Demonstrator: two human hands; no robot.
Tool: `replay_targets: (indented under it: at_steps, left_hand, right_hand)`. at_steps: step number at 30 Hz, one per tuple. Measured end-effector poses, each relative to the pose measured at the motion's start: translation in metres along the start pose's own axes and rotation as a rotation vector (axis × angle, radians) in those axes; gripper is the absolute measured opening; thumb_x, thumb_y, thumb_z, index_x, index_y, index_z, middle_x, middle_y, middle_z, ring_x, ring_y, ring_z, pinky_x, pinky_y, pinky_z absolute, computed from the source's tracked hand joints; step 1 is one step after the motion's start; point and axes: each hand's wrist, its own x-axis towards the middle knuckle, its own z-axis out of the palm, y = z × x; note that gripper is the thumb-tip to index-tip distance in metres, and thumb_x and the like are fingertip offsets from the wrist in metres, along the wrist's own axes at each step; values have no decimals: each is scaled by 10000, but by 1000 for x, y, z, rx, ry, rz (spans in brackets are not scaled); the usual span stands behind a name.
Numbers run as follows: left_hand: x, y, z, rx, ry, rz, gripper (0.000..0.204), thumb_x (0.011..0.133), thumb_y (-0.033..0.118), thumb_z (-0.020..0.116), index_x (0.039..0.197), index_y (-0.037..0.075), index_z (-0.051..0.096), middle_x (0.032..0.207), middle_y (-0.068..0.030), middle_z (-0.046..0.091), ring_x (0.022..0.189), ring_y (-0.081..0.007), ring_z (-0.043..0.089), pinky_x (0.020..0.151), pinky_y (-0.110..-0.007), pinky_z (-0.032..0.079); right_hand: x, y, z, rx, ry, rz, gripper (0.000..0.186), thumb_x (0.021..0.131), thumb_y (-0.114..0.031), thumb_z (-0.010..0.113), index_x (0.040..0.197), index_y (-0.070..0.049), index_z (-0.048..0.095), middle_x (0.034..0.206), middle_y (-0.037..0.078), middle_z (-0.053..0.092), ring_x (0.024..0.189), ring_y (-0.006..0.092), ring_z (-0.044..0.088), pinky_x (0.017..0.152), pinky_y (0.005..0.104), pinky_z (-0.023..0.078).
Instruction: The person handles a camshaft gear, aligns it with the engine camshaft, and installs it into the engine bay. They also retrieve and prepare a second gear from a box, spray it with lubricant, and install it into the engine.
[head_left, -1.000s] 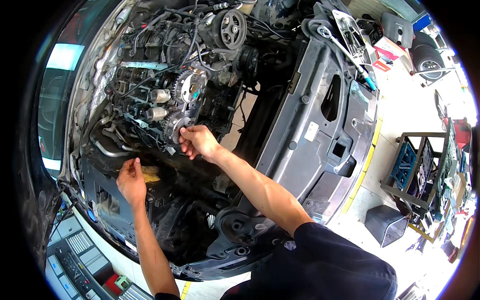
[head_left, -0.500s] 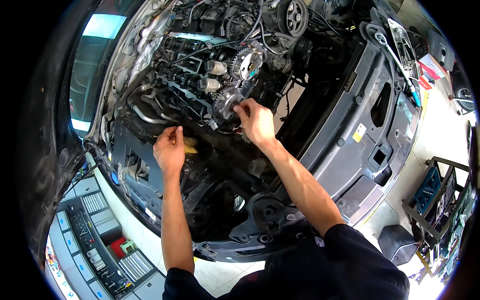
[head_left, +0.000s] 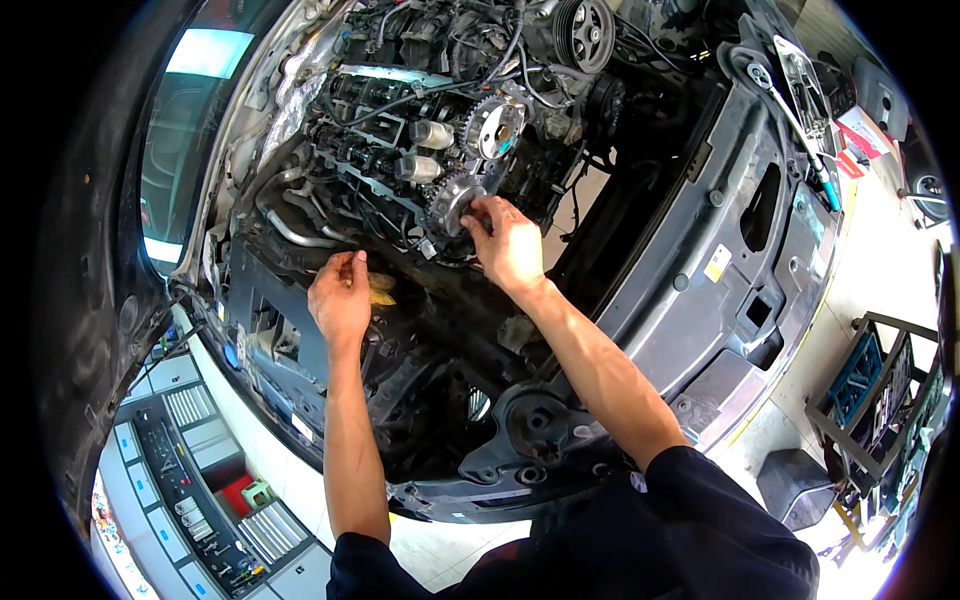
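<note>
My right hand (head_left: 508,245) is at the face of the lower camshaft sprocket (head_left: 450,200), a toothed metal wheel on the opened engine. Its thumb and fingers are pinched at the wheel's hub; whatever sits between them is hidden. A second camshaft sprocket (head_left: 494,128), with a bright plate face, stands just above. Two pale cylindrical parts (head_left: 420,168) lie to the left of the wheels. My left hand (head_left: 341,296) hovers lower left over the engine bay, thumb and fingertips pressed together, and I cannot make out anything in it. Next to it is a yellow piece (head_left: 381,291), partly covered.
A ribbed pulley (head_left: 584,36) sits at the top. On the right, a ratchet with a teal handle (head_left: 800,130) rests on the front panel (head_left: 700,300). A tool cabinet (head_left: 190,480) stands lower left, a wheeled cart (head_left: 870,390) lower right.
My right hand has shifted slightly left and its fingers have turned at the sprocket's hub. My left hand has hardly moved.
</note>
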Motion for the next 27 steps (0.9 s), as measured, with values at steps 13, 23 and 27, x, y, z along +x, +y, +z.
replay_targets:
  at_steps: [13,23,27]
  left_hand:
    - [1,-4,0,25,9,30,282,921,316,717,956,37,735,826,-98,720,746,-236,700,717,-354,537]
    - [0,2,-2,34,23,25,268,921,307,708,935,40,732,827,-109,717,749,-258,697,712,-367,536]
    - [0,2,-2,35,26,102,291,940,283,713,962,-6,725,775,-98,718,689,-170,674,694,-305,526]
  right_hand:
    - [7,1,-1,-17,-7,50,162,883,-141,734,975,-19,679,897,163,711,816,350,697,704,400,560]
    - [87,13,-20,273,250,81,223,857,-64,774,1056,9,704,855,59,706,746,109,640,718,261,538]
    - [90,10,-15,311,258,213,219,837,-50,774,1025,33,699,824,98,708,736,148,653,719,283,539]
